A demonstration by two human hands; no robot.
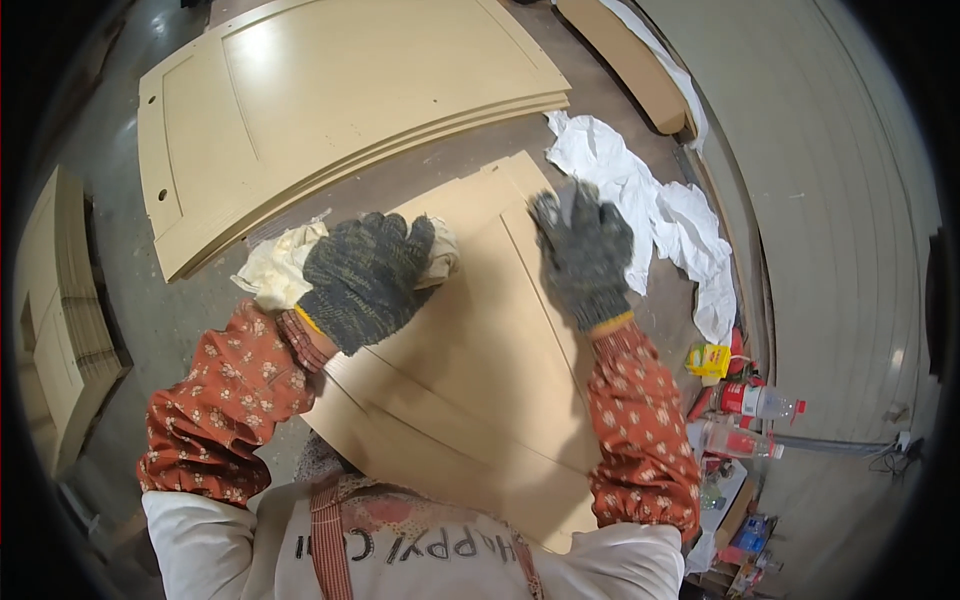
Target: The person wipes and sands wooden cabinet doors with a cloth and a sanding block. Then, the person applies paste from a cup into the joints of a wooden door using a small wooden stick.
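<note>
My left hand (368, 275), in a dark knitted work glove, presses a bunched cream cloth (280, 265) onto a beige moulded panel (470, 330). The cloth sticks out on both sides of the glove. The panel lies close to my body, with shallow grooves across its face. My right hand (588, 250), gloved alike and blurred by motion, is bent over the panel's right edge. A small greyish patch shows between its fingers; what it is cannot be made out.
Beyond lies a stack of beige panels (350, 90); more stand at left (70, 330). Crumpled white sheeting (640, 190) lies on the right of the brown work surface (460, 155). Bottles (765, 403), a yellow box (708, 360) and a brown padded strip (630, 65) sit along the right side.
</note>
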